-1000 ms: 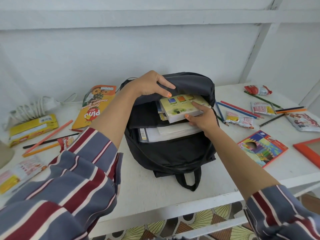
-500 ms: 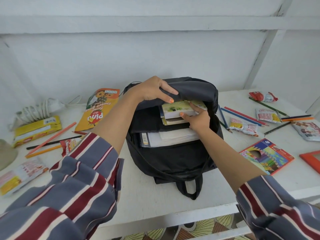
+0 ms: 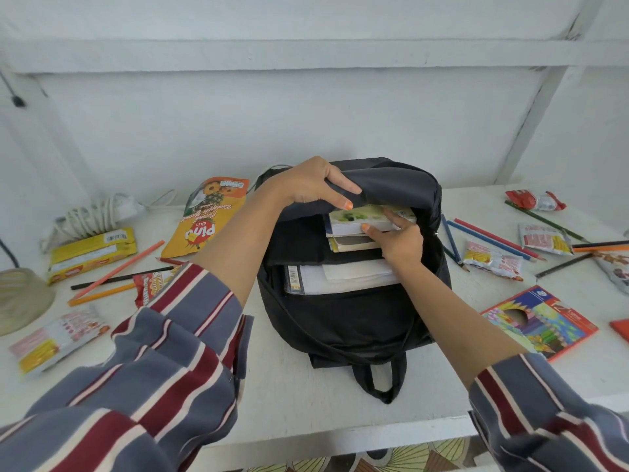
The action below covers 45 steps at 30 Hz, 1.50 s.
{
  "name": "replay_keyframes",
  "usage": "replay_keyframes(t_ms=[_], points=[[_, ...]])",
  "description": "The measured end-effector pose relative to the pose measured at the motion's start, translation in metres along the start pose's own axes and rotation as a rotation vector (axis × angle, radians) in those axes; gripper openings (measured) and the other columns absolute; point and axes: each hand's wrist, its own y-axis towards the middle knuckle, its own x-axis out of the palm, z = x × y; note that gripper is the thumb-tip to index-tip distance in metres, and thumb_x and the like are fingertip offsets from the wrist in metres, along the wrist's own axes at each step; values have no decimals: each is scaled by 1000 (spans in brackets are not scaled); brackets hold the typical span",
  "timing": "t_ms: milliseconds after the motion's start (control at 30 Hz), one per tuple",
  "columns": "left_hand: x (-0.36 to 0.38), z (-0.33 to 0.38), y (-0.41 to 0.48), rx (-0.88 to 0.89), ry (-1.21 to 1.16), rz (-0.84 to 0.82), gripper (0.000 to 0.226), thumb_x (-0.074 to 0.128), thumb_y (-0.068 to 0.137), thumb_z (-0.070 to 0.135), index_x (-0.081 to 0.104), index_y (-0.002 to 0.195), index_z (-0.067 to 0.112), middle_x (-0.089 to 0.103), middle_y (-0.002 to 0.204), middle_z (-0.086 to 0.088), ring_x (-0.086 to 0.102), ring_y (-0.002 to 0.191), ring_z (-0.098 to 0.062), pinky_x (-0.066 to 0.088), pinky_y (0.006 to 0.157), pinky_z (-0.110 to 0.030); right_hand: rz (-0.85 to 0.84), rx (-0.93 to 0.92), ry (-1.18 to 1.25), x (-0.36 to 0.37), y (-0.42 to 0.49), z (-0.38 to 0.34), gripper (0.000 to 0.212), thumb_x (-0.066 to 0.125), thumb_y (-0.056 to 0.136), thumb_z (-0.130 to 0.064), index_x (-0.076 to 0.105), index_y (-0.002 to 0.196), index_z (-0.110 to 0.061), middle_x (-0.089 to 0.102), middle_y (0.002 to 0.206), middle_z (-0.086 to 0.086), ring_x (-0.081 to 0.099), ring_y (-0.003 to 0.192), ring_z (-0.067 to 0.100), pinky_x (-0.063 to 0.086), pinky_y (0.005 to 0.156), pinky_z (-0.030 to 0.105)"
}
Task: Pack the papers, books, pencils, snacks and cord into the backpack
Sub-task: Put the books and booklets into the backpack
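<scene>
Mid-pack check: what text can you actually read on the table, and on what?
"Pina": orange snack bag, upside down to the camera.
Yellow box, red-lettered snack packet, pencil box: print too blurred to read.
Barcode sleeve in the backpack: digits unreadable.

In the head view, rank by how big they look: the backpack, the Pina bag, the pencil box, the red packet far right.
1. backpack
2. pencil box and Pina bag: near alike; the box lies nearer the camera, so unranked
3. red packet
</scene>
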Motion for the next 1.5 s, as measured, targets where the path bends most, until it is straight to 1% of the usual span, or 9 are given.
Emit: replay_keyframes(t_ms=[167,267,400,733,833,967,1133,1333,1500], points=[[-1,-1,0,-4,3,-6,36,73,79,13,67,114,17,57,89,22,51,88,5,31,92,-18,-36,-31,28,2,-5,1,50,76,75,-31,62,122,-21,69,105,15,63,85,21,54,82,34],[-1,-1,1,-3,13,-10,35,72,79,13,67,114,17,56,87,22,51,88,3,32,92,-19,-8,-29,29,1,-7,0,44,73,79,-27,63,121,-19,69,104,17,63,96,24,44,77,21],[-2,-1,1,-4,9,-15,35,72,79,13,67,114,17,56,88,22,50,89,2,32,95,-20,24,-19,31,3,-9,-4,44,71,81,-27,61,124,-19,64,116,16,59,106,23,40,76,21],[-1,-1,0,-7,14,-17,36,71,81,12,66,116,16,55,91,22,49,88,4,31,91,-20,67,-7,-40,9,-4,-3,44,71,80,-34,61,123,-26,69,94,5,51,70,6,50,71,29],[0,-1,-2,-13,19,-25,37,71,80,12,66,117,16,55,97,18,48,95,0,30,93,-20,37,-13,-10,7,-4,-4,44,73,79,-32,62,121,-25,63,84,1,55,76,10,50,73,30],[4,-2,-7,-23,53,-70,39,72,79,14,66,117,18,53,101,15,47,98,-4,31,92,-20,1,16,75,4,-2,-4,39,74,78,-26,66,116,-22,61,94,-1,59,90,19,54,84,43],[15,-4,-14,-27,154,-108,41,71,81,16,63,121,19,47,127,2,42,111,-9,28,94,-20,-91,-1,32,-11,-3,-2,30,70,81,-13,68,110,-10,67,93,7,59,76,17,54,85,40],[30,-11,-23,-42,164,-114,41,72,79,14,65,119,19,40,144,-3,36,133,-19,26,105,-26,-112,-46,-40,-23,-13,-6,26,70,80,-15,70,103,-5,68,104,5,61,101,22,48,95,45],[39,-12,-31,-46,214,-110,42,72,79,16,64,120,22,25,153,-4,22,141,-18,20,111,-33,-185,-23,-75,-33,-28,-10,31,64,85,-17,65,114,-6,64,114,8,59,102,24,43,84,32]])
